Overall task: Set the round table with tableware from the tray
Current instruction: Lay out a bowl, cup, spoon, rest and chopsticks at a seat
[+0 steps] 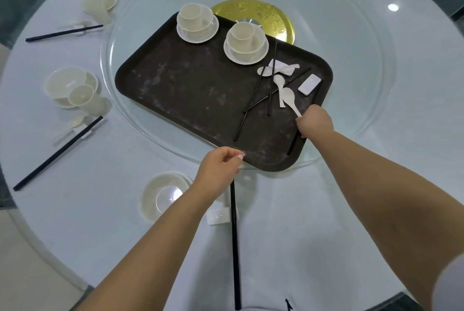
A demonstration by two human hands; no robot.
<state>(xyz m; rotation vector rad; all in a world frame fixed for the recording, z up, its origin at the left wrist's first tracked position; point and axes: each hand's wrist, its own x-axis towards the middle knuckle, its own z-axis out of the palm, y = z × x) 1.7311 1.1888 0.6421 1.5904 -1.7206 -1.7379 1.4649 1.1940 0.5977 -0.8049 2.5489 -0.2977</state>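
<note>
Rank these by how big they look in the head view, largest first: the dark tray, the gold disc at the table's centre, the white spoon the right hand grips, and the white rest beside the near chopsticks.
1. Dark tray
2. Gold disc, partly hidden by the tray
3 and 4. White spoon and white rest look alike; the rest lies nearer the camera, so unranked.

Restaurant: glass turntable (351,109), place settings (72,89)
</note>
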